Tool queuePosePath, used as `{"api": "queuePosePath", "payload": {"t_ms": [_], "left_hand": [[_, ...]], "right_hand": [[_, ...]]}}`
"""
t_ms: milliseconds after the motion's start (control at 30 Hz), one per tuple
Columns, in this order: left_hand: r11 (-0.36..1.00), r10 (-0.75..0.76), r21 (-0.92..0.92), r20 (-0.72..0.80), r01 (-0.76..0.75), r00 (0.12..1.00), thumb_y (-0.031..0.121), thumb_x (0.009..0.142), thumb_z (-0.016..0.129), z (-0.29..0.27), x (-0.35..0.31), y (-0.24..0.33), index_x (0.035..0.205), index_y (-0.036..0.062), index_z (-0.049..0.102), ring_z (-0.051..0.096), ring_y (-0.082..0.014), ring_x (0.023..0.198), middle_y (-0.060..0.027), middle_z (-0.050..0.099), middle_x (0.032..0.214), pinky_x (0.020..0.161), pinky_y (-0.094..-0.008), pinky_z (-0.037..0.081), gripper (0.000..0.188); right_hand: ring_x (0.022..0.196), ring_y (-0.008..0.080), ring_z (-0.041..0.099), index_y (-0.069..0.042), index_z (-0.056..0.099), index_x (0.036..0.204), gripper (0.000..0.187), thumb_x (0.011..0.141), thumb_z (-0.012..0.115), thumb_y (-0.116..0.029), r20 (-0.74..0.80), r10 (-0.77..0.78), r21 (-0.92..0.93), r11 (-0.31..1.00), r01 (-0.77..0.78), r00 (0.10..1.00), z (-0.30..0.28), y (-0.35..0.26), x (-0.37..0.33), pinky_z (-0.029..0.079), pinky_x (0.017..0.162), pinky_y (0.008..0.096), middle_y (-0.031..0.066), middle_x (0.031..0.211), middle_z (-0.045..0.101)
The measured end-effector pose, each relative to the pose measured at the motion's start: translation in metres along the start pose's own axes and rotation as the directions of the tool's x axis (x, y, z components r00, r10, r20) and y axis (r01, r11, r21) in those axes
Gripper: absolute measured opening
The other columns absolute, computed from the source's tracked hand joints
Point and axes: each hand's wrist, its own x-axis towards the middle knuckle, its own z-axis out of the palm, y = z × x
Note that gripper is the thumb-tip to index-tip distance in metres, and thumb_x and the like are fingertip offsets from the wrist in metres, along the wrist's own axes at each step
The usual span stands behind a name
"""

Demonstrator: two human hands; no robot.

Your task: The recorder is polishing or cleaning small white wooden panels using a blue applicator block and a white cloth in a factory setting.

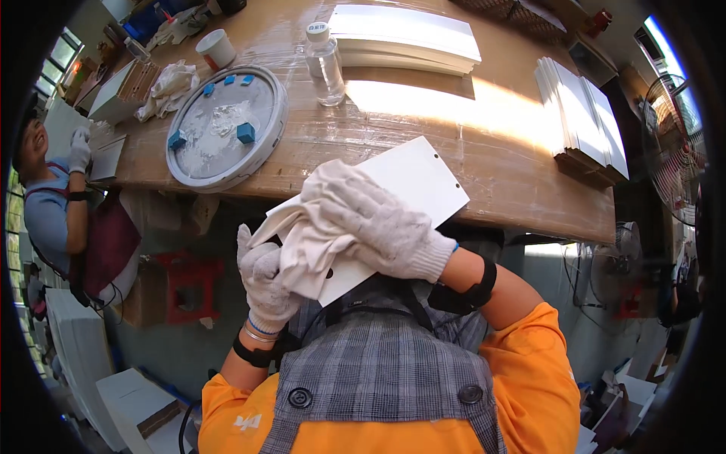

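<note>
A white rectangular panel (423, 178) with small dark holes near its ends lies tilted in front of me, over the table's near edge and my lap. My right hand (386, 227), in a white knit glove, presses a crumpled off-white cloth (314, 253) against the panel's face, its fingers bent over the cloth. At the panel's lower left end my left hand (268, 284), gloved too, is closed around the edge. The cloth covers part of its grip.
On the brown table (499, 163) are a round grey lid (200, 155) with blue blocks and white paste, a clear bottle (325, 68), a white cup (216, 49), and stacked white panels (404, 34). Another panel stack (582, 113) stands right. A co-worker (57, 204) sits left.
</note>
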Motion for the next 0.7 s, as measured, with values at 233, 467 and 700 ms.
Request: {"api": "queuePosePath", "payload": {"t_ms": [233, 467, 700], "left_hand": [[0.991, -0.088, 0.061, -0.377, 0.119, 0.922, 0.014, 0.066, 0.084, 0.026, -0.008, -0.007, 0.137, 0.0021, 0.038, 0.042, -0.0339, 0.126, -0.0179, 0.042, 0.135, 0.107, -0.0391, 0.034, 0.086], [0.898, -0.39, -0.303, -0.211, 0.319, 0.896, 0.013, 0.074, 0.077, 0.042, -0.02, -0.022, 0.147, 0.0022, 0.016, 0.035, -0.0295, 0.134, -0.019, 0.032, 0.144, 0.112, -0.0394, 0.029, 0.096], [0.753, -0.531, -0.456, 0.004, 0.474, 0.847, 0.016, 0.08, 0.071, 0.036, -0.016, -0.019, 0.144, 0.0002, 0.027, 0.04, -0.0282, 0.131, -0.0187, 0.039, 0.14, 0.109, -0.0377, 0.034, 0.08]], "right_hand": [[0.113, 0.0341, 0.052, -0.012, 0.048, 0.134, 0.051, 0.084, 0.058, -0.017, -0.337, 0.559, -0.488, 0.585, -0.648, 0.758, -0.035, 0.143, -0.088, 0.042, 0.098, 0.0406, 0.0161, 0.132, 0.051], [0.123, 0.0326, 0.048, -0.013, 0.048, 0.136, 0.049, 0.087, 0.058, -0.016, -0.493, 0.499, -0.485, 0.523, -0.701, 0.713, -0.058, 0.164, -0.125, 0.038, 0.104, 0.0407, 0.0163, 0.133, 0.051], [0.129, 0.0393, 0.04, -0.015, 0.046, 0.138, 0.054, 0.089, 0.057, -0.036, -0.478, 0.587, -0.619, 0.303, -0.725, 0.654, -0.067, 0.152, -0.109, 0.03, 0.109, 0.0445, 0.0197, 0.141, 0.043]]}}
